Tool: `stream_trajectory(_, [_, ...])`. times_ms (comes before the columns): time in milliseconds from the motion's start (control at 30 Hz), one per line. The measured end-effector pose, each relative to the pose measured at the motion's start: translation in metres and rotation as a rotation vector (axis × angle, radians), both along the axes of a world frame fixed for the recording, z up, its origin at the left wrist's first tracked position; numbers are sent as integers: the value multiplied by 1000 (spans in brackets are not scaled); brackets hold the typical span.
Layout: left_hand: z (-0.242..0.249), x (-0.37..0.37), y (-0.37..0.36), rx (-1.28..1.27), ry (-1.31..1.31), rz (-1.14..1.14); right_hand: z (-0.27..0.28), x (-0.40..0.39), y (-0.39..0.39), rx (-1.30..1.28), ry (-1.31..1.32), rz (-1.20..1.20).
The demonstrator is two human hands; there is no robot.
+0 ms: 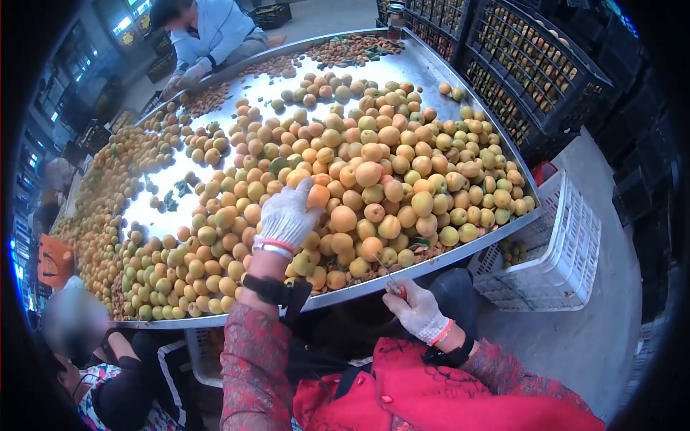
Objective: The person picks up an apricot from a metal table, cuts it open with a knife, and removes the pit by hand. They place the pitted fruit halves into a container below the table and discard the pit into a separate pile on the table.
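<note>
A big heap of apricots [431, 161] lies on a metal-topped table [420, 61]. My left hand [287, 215], in a white knitted glove, reaches into the heap. Its thumb and fingers close around an orange apricot [318, 195], which sits among the others. My right hand [418, 316], also gloved, is at the table's front edge, closed on a small knife [388, 274]. The thin blade points up and away toward the fruit, and a bit of red handle shows in the fist. Apricot stones and scraps lie near the front rim.
A white plastic crate [568, 266] with some fruit stands right of the table. Black crates [525, 65] full of fruit are stacked behind it. A person [215, 36] works across the table, another [108, 359] sits at my left. A glass jar [395, 20] stands at the far corner.
</note>
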State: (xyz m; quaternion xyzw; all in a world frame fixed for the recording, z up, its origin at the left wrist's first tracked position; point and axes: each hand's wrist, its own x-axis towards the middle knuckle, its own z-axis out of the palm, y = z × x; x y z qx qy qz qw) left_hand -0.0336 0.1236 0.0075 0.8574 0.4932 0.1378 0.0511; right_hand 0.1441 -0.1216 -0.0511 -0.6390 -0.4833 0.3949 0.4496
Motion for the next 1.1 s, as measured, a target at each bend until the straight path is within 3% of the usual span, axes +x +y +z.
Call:
stream_trajectory(100, [-24, 11, 19, -118, -25, 32, 18, 1, 5, -112, 9, -19])
stream_trajectory(233, [-42, 18, 22, -222, -163, 111, 3, 4, 7, -10, 2, 24])
stream_trajectory(467, [-49, -6, 24, -234, -605, 218, 28, 2, 7, -315, 441, 2])
stream_trajectory(567, [-66, -15, 22, -117, -477, 96, 43, -5, 4, -348, 427, 23])
stream_trajectory(600, [-52, -11, 14, -75, -338, 134, 43, -9, 2, -324, 418, 39])
stream_trajectory(700, [-37, 4, 7, 30, -272, 99, 38, -13, -8, -237, 365, 76])
stream_trajectory(767, [-25, 14, 6, -145, -178, 110, 28, -11, -11, -238, 289, 91])
stream_trajectory(833, [-54, 14, 20, -103, -151, 59, 36, -11, -12, -267, 303, 47])
stream_trajectory(967, [-50, 15, 18, -116, -166, 86, 44, -7, -7, -305, 397, 26])
stream_trajectory(1100, [-33, 2, 7, -151, -392, 100, 37, -4, -6, -261, 336, 113])
